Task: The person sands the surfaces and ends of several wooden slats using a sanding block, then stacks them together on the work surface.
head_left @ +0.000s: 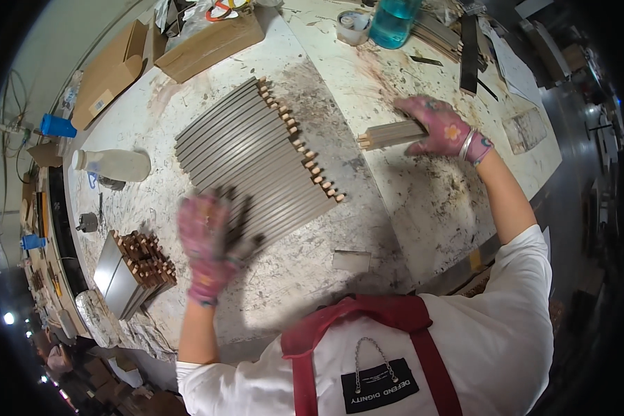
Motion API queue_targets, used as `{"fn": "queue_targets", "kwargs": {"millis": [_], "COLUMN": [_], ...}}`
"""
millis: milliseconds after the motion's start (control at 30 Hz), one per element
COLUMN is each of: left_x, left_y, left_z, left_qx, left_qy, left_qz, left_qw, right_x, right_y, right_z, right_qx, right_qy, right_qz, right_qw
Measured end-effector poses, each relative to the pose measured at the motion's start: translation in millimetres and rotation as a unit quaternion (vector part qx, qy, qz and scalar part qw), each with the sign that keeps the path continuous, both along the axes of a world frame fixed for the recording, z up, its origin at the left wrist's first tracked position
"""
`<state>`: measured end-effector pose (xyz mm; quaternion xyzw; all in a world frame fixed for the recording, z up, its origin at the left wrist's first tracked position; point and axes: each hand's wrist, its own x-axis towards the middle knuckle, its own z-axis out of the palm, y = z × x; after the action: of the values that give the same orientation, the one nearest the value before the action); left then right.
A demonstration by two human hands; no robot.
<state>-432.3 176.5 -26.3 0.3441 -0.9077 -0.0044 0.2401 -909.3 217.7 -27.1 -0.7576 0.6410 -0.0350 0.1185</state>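
Left hand [204,239] blurred, thumb apart from the fingers, at the near left corner of the grey slats [246,156]; contact there impossible to tell. Right hand [438,128] curved about the right end of a short bundle [394,134], fingers on the far side, thumb on the near side; firmness of grip impossible to tell. Between the hands, slats side by side on the bench [291,288], pale pegs [304,149] along the right edge, toward the bundle but apart from it. Left of the left hand, a pegged stack [121,277]; beyond that, a whitish bottle [125,165] on its side. Farther out, an open carton [211,47], a tub [352,29] and blue liquid [393,26].
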Motion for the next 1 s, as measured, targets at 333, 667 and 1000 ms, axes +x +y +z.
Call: {"fn": "queue_targets", "kwargs": {"millis": [333,667,1000], "left_x": [-12.1,-2.2,36.8], "left_y": [18.1,35.3,27.7], "left_z": [-29.7,-31.8,-19.2], "left_qx": [0.04,0.024,-0.043], "left_qy": [-0.06,-0.107,-0.081], "left_qz": [0.028,-0.014,-0.048], "left_qw": [0.997,0.994,0.995], "right_x": [42.5,236.6,279.7], "right_y": [60.1,97.9,75.8], "right_z": [-9.8,-17.3,-19.5], "right_qx": [-0.066,-0.051,-0.095], "right_qy": [-0.039,0.0,-0.018], "right_qz": [-0.054,0.168,0.104], "right_qw": [0.996,0.985,0.99]}}
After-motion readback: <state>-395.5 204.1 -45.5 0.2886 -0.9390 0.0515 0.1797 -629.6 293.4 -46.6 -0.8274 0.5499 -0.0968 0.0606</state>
